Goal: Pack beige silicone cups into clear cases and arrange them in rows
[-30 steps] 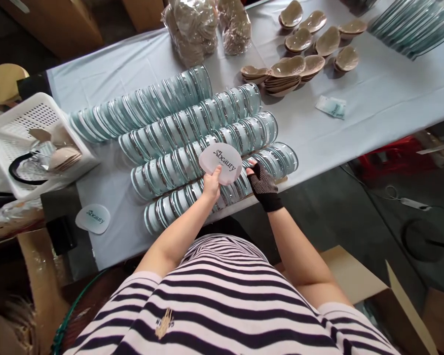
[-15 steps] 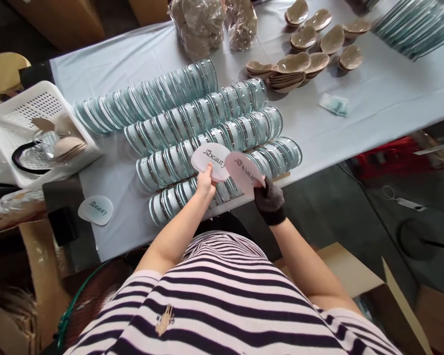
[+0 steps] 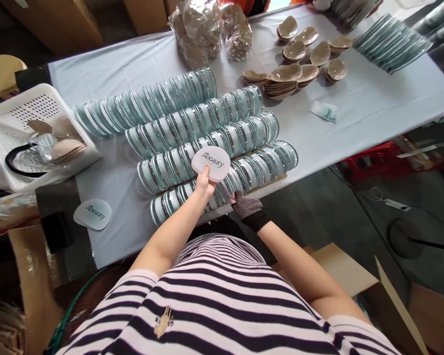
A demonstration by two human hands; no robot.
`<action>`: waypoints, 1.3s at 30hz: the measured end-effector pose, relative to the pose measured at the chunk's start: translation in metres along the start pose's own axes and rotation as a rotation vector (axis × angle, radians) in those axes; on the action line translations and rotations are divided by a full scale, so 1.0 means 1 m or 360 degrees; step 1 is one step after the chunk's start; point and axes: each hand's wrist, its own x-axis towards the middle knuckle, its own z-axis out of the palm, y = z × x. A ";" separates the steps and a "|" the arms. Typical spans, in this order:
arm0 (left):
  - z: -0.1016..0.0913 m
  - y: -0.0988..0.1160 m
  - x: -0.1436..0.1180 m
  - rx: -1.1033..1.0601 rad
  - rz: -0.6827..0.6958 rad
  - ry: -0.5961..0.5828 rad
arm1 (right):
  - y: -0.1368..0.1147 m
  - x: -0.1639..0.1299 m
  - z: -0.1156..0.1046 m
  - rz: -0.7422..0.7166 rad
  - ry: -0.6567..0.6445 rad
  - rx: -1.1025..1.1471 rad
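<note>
One card (image 3: 210,163) left, pinched in left hand (image 3: 204,184) over rows (image 3: 222,170); gloved right hand (image 3: 247,207) dropped its second card, grip unclear, at the rows' near edge.

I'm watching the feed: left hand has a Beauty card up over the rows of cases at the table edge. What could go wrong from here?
1. The nearest row of cases lies right along the table edge; a nudge from the gloved right hand might tip some off.
2. The left hand pinches the card only at its lower rim, so it may slip.
3. The cases lean on one another; bumping one could shift a row.
</note>
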 end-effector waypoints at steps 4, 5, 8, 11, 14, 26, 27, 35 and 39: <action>-0.002 -0.001 0.003 -0.0008 -0.0005 -0.0029 | 0.001 0.005 0.012 -0.0055 0.0119 -0.0011; -0.003 -0.001 0.003 -0.0008 -0.0002 -0.0030 | 0.000 0.009 0.016 -0.0053 0.0141 -0.0010; -0.003 -0.001 0.002 -0.0003 -0.0021 -0.0031 | -0.006 0.022 0.025 -0.0063 0.0113 0.0000; -0.004 -0.001 0.000 0.0008 -0.0051 -0.0046 | -0.005 0.030 0.031 -0.0066 0.0016 0.0155; -0.006 -0.001 -0.003 0.0003 -0.0038 -0.0065 | 0.000 0.029 0.032 -0.0030 -0.0097 0.0565; -0.007 -0.010 0.000 0.0033 0.0154 -0.0188 | 0.002 0.031 0.011 0.0067 -0.0675 0.1468; -0.005 -0.011 0.000 0.0040 0.0169 -0.0188 | 0.006 0.031 0.005 0.0069 -0.0540 0.1181; -0.014 -0.019 -0.028 0.0069 0.0283 -0.0209 | 0.005 0.027 -0.034 -0.0157 0.0840 0.0705; -0.030 -0.024 -0.048 0.0151 0.0306 -0.0113 | -0.024 0.008 -0.031 -0.0422 0.0884 0.0240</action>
